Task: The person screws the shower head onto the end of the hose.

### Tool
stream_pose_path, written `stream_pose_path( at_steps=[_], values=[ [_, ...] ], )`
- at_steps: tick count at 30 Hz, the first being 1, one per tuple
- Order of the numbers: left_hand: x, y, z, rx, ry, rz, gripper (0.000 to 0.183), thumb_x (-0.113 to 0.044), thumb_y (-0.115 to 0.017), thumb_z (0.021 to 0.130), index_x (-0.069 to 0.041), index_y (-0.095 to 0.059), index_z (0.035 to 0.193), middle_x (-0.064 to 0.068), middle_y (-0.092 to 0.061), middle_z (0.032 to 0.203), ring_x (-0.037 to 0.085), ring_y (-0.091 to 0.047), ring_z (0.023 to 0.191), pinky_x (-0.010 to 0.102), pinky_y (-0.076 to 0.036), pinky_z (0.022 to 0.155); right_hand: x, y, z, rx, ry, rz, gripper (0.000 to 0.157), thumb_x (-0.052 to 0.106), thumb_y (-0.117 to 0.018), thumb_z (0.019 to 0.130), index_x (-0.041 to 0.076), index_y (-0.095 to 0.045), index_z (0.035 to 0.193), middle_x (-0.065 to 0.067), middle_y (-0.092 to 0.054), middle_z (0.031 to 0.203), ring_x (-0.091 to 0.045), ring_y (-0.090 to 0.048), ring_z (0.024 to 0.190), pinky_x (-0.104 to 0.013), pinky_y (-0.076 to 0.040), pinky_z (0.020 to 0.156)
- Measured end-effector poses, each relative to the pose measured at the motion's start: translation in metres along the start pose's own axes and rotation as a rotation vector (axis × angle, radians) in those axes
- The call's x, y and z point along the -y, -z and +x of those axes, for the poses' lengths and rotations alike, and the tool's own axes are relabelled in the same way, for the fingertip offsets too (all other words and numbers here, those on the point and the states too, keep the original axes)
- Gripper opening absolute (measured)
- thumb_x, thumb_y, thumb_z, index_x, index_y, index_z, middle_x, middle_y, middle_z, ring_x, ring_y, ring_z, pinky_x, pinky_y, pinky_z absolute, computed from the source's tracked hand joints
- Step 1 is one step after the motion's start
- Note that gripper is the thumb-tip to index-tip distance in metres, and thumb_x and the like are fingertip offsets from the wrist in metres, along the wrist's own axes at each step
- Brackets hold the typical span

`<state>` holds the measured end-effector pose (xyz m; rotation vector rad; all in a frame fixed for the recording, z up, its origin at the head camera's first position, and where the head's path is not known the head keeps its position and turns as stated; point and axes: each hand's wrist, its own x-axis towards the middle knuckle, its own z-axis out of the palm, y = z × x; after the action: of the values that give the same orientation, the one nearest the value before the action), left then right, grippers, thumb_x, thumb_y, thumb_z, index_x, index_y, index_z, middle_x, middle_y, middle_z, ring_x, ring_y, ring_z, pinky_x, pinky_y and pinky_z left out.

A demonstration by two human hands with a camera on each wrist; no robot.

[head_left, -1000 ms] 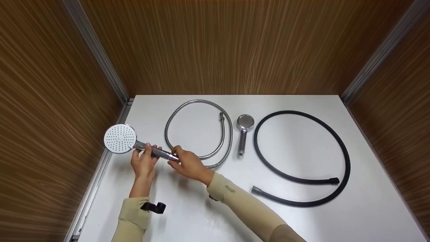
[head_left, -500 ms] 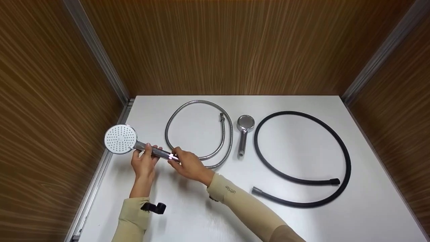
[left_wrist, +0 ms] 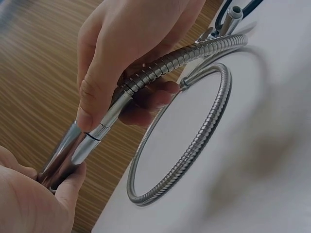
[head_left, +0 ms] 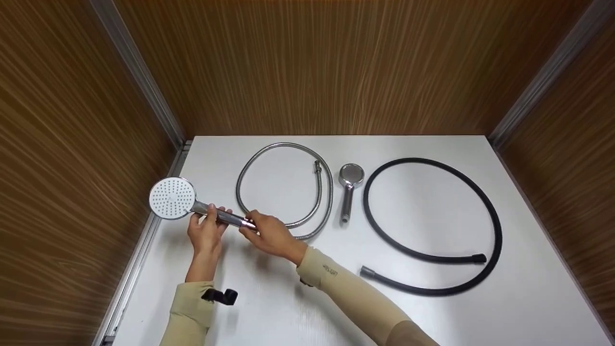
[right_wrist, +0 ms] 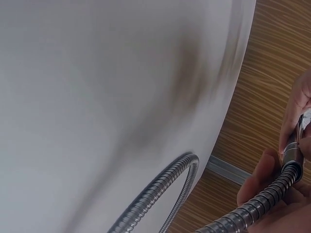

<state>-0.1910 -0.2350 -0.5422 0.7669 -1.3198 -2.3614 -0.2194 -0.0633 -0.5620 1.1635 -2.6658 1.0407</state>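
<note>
A chrome hand shower with a round white spray face is held above the table's left side, face up. My left hand grips its handle, the thumb lying over the top. At the handle's lower end, my right hand pinches the smooth metal connector of a ribbed metal shower hose. Connector and handle meet end to end in the left wrist view; the thread inside is hidden. From the right hand the hose runs down and loops on the table, its other end fitting lying inside the loop.
A smaller chrome hand shower lies right of the metal hose. Farther right, a black hose is coiled in a wide loop. Wood-grain panels wall the white table at the back and sides.
</note>
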Motion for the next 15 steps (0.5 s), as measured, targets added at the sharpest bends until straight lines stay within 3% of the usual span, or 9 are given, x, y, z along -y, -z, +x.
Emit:
stream_pose_path(
  at_steps=[5,15],
  values=[
    [0.0005,-0.0006,0.0006,-0.003,-0.013,-0.035,0.018,-0.014,-0.059,0.107,-0.005,-0.05,0.12,0.011,-0.063,0.101,0.015,-0.073,0.087,0.037,-0.068,0.098,0.0004,0.0008,-0.0008,0.007,-0.001,-0.022,0.038,0.033,-0.067,0.105,0.006,-0.057,0.129,-0.006,-0.073,0.089,-0.01,-0.054,0.071,-0.025,-0.047,0.058],
    [0.0019,-0.0006,0.0003,0.002,-0.011,-0.02,0.019,-0.016,-0.058,0.108,-0.007,-0.05,0.122,0.012,-0.061,0.108,0.015,-0.075,0.089,0.037,-0.067,0.1,-0.0005,-0.0002,-0.0002,-0.003,0.007,-0.018,0.027,0.029,-0.063,0.107,0.006,-0.06,0.121,-0.004,-0.073,0.09,-0.009,-0.055,0.071,-0.025,-0.05,0.059]
  ],
)
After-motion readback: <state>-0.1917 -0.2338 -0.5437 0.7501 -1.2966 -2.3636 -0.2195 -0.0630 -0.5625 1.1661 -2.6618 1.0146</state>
